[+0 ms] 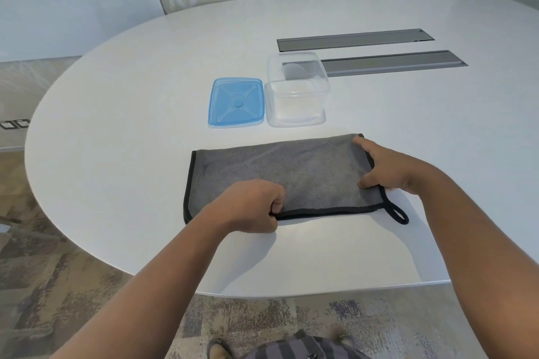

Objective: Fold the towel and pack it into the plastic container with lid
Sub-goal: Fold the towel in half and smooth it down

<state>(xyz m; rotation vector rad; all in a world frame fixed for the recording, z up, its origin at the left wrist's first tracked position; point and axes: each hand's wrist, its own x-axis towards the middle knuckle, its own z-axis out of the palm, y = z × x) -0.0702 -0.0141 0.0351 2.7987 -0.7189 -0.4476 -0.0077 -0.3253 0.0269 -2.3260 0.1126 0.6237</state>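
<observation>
A grey towel [291,172] with black trim lies folded flat on the white table [131,114], a black hanging loop at its near right corner. My left hand [250,205] pinches the towel's near edge close to the middle. My right hand [388,167] grips the towel's right edge, thumb on top near the front and fingers reaching the far corner. Behind the towel stands a clear plastic container [296,90], open with nothing in it. Its blue lid [235,101] lies flat on the table just left of it.
Two grey recessed cable hatches [390,63] run across the table behind the container. The table's curved edge is near me, with patterned carpet [58,285] below. My feet show at the bottom.
</observation>
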